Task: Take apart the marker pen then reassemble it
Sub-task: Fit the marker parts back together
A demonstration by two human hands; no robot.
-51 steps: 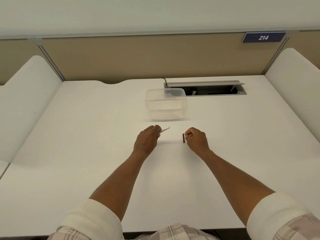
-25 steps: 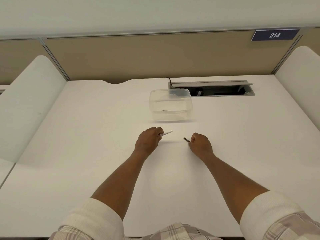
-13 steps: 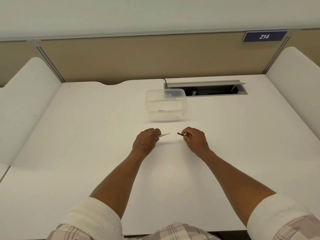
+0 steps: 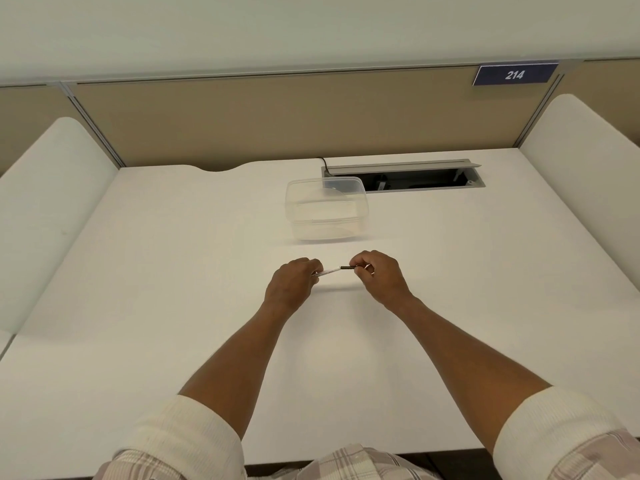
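Left hand: the left hand (image 4: 289,287) is held just above the flat white desk top (image 4: 145,306), knuckles up, its fingers curled round one end of the slim white marker barrel (image 4: 329,271), which is pinched at the fingertips.
Right hand: the right hand (image 4: 381,277) is held opposite, back of the hand up, with thumb and forefinger closed in a narrow pinch on the short dark cap piece (image 4: 347,268); the other fingers are curled under.
Marker: the white barrel and the dark piece are lined up end to end between the two hands, and their ends are seen touching; whether they are fully seated cannot be told. The pen is held slightly tilted, lower at the left hand.
Arms: both forearms are stretched forward and angled inward over the desk, bare to the rolled cream ribbed sleeve cuffs (image 4: 194,441).
Container: a clear rectangular plastic tub (image 4: 325,209) is set on the desk beyond the hands, well apart from them.
Desk fittings: a grey cable hatch (image 4: 405,176) is seen open just behind the tub, with a blue number plate (image 4: 515,74) marked 214 on the tan partition above.
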